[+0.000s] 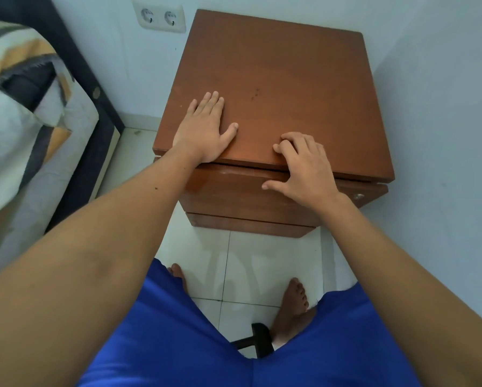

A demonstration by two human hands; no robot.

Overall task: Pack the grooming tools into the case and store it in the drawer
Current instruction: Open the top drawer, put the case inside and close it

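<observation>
Soft, even daylight fills the scene, bright but slightly cool, giving the walls a bluish tint. The wooden nightstand top (276, 88) carries a dull warm sheen near its front edge, with no hard glare. Shadows are faint; pale reflections of the legs show on the glossy floor tiles (248, 263). Wide-angle distortion bends the bed (24, 107) at left and stretches the near forearms. Detail is slightly soft throughout, more so toward the edges.
</observation>
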